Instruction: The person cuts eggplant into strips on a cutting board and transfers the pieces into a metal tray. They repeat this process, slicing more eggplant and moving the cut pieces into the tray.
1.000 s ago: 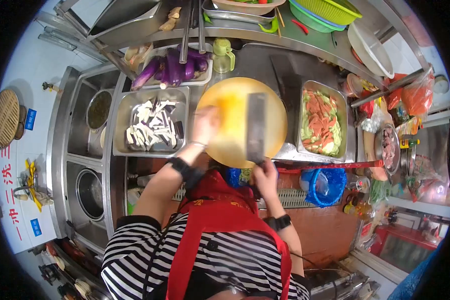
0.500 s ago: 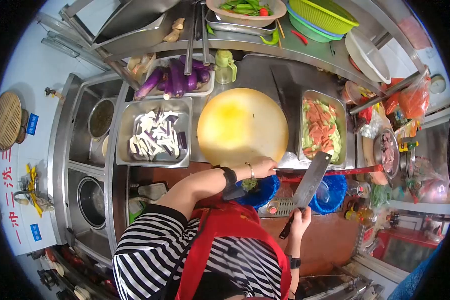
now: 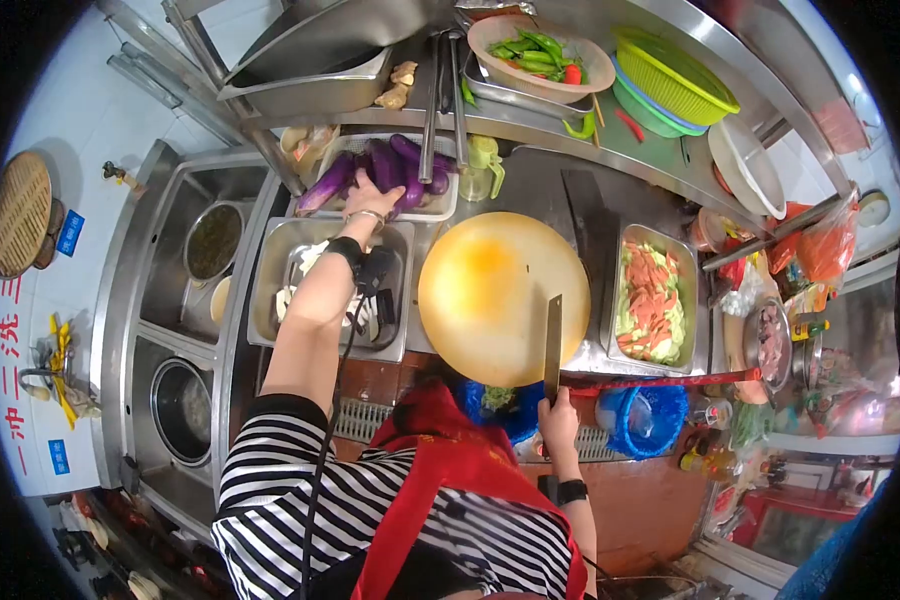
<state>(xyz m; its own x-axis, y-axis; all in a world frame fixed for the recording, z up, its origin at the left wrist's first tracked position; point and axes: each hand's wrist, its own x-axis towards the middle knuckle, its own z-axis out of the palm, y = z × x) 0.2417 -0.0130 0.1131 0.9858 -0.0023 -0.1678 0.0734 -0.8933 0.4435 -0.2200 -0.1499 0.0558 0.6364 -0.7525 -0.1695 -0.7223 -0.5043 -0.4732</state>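
Note:
My left hand (image 3: 372, 198) reaches over the sink-side pan and rests on whole purple eggplants (image 3: 327, 186), its thumb and fingers apart. They lie in a white basket (image 3: 440, 207). Below that arm, a steel pan (image 3: 407, 265) holds cut eggplant strips (image 3: 313, 257), partly hidden by my forearm. My right hand (image 3: 559, 418) grips a cleaver (image 3: 553, 350) by its handle. The blade points away from me, over the right front edge of a round cutting board (image 3: 480, 320), which bears a yellow stain.
On the right stands a steel pan (image 3: 610, 315) of sliced orange and pale green vegetables (image 3: 654, 290). A green-lidded jug (image 3: 483, 170) stands behind the board. Overhead, the shelf (image 3: 560, 140) carries a bowl of peppers (image 3: 590, 85). Blue-lined bins (image 3: 642, 420) sit below the counter; sinks (image 3: 150, 270) are left.
My left hand has moved from the board's front edge up and left onto the eggplants. The cleaver has swung left and now points forward at the board.

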